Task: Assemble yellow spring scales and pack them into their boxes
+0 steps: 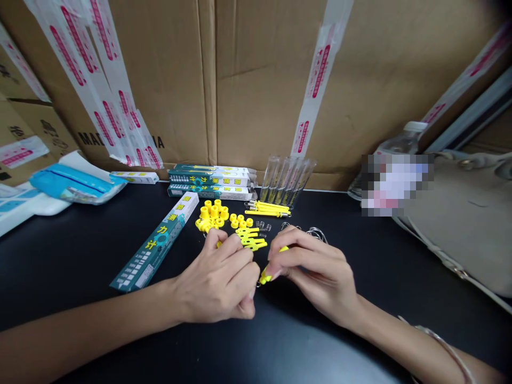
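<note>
Head view: the right hand [320, 266] is pinching one yellow piece [265, 276] between nearly closed fingers; the left hand [220, 280] is curling shut, its contents unclear. At least five small yellow rings [249, 222], several clear tubes [285, 184] and one bottle [404, 143] are occupying the black table [280, 346] before taped cardboard [256, 80].

Single head-worn view, looking forward and down over black table [304, 341], close-up.

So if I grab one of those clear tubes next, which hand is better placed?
Probably the right hand: it's nearer the clear tubes, while the left hand sits farther left. But it pinches a yellow piece, which may need putting down first.
</note>
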Demonstrator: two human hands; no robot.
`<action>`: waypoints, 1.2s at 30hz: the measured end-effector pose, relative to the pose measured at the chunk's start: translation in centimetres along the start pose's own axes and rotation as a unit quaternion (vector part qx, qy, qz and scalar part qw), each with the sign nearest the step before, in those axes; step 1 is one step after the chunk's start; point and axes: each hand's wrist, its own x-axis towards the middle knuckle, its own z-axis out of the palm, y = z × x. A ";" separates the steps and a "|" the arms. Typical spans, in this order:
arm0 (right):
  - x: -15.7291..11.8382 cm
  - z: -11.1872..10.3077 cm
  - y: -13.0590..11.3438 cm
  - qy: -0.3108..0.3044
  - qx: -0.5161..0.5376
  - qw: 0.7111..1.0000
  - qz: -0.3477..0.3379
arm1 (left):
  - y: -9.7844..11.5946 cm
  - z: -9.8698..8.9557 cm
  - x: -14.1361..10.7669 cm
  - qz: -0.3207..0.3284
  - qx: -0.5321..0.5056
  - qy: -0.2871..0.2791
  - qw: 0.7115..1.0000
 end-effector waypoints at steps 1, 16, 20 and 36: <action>0.0 0.0 0.0 0.000 0.000 1.000 0.001 | 0.0 0.0 0.0 0.000 -0.002 0.002 1.000; -0.2 0.2 0.6 0.008 -0.003 1.000 0.016 | -0.3 0.2 -0.3 -0.021 -0.026 -0.019 0.999; -0.3 0.4 0.6 0.008 0.010 0.999 0.040 | -0.3 0.2 -0.5 -0.025 -0.028 -0.027 0.999; -0.1 0.4 0.0 0.005 0.050 0.995 0.088 | -0.3 0.2 -0.3 -0.024 -0.027 -0.050 0.998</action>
